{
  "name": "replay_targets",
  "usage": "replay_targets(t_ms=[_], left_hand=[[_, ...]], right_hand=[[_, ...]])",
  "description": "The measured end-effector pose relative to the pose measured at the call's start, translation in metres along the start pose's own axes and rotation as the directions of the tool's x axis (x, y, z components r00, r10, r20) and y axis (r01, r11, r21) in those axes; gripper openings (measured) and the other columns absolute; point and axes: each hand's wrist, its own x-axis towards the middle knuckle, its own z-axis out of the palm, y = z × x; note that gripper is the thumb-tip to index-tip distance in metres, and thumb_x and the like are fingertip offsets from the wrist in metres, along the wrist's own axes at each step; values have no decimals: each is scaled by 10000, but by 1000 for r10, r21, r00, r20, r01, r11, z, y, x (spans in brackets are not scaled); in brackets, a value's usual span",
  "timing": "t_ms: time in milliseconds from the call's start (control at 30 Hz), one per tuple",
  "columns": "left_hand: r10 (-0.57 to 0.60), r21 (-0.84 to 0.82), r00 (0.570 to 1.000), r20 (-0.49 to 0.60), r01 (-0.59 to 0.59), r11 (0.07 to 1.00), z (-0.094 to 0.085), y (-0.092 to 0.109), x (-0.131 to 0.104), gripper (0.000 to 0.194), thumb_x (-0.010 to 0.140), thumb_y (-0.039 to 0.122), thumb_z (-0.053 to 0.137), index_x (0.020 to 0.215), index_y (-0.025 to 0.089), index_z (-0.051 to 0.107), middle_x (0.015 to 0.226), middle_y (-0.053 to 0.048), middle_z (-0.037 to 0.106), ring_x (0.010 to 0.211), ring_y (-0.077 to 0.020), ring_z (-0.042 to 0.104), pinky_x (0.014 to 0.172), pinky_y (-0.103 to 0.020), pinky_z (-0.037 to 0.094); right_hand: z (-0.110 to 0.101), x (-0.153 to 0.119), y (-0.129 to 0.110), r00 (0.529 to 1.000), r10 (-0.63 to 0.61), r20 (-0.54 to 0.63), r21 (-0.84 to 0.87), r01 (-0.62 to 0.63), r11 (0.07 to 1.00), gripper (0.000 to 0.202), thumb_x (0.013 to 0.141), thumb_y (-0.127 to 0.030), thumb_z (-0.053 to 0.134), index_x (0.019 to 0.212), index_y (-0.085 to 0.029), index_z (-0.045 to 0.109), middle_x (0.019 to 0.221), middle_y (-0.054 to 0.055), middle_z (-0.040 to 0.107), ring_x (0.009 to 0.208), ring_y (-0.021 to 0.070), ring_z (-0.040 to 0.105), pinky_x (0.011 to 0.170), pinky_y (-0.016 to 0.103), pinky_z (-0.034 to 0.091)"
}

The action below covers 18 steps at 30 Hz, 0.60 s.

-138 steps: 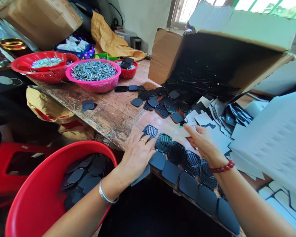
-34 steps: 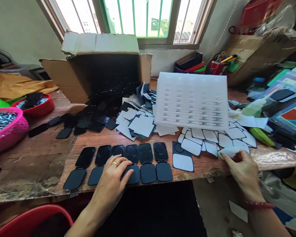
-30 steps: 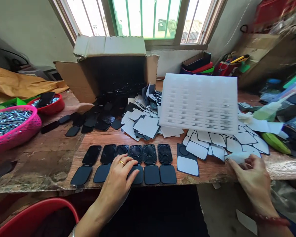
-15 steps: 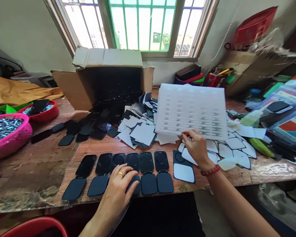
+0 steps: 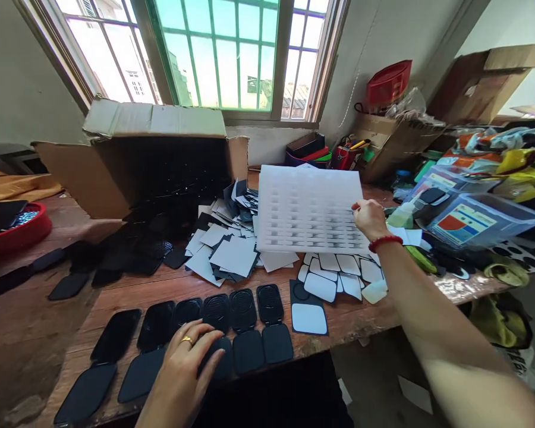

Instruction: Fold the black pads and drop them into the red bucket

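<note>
My left hand, with a gold ring, lies over a row of black hinged cases. Its fingers are apart and partly cover the cases beneath. The cases are opened out flat, with ridged or shiny upper halves and matte lower halves. My right hand, wearing a red bracelet, is at the right side of a white slotted tray. Those fingers are pressed together against the tray's slotted face; whatever they pinch is hidden. White rounded-corner pieces with dark edges lie below the tray.
Loose white and black sheets are piled left of the tray. An open cardboard box stands behind black parts. A red basket is at far left, clear plastic bins at right. The table's front edge runs beside my right forearm.
My right hand has moved from the tray's lower edge to its right side. My left hand still lies over the cases. The view has turned to the right.
</note>
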Motion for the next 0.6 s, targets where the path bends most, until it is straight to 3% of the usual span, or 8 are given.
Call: replay_targets(t_ms=[200,333,500,600], left_hand=[[-46,-66,992,115,54,996,7,30,17,171,906,274,588,1053,261,675,1099,-64,642,1171,-281,531,969,-464,513],[-5,-63,987,162,15,998,12,48,32,189,891,214,592,1060,242,671,1105,-76,638,1188,-295,525,984,-509,508],[75,9,968,238,-80,997,23,72,41,265,852,166,633,1106,232,670,1167,-83,646,1228,-329,515,1025,-599,463],[67,63,956,286,-89,994,27,84,43,342,817,188,692,1156,223,667,1223,-91,644,1245,-357,508,1056,-634,418]], right_hand=[[-9,16,-6,962,-148,228,-118,178,977,176,749,-37,535,799,-117,684,824,160,674,806,265,634,698,325,436],[-18,21,-10,916,-241,321,-128,294,947,163,747,-4,553,701,-134,639,792,146,678,762,239,630,681,310,423],[-36,26,-10,904,-281,322,-110,330,937,115,756,-70,626,685,-159,607,701,72,650,658,182,582,630,283,401],[-55,20,-14,933,-281,225,-96,309,946,76,769,-117,649,717,-151,605,707,73,645,646,172,565,619,291,387]])
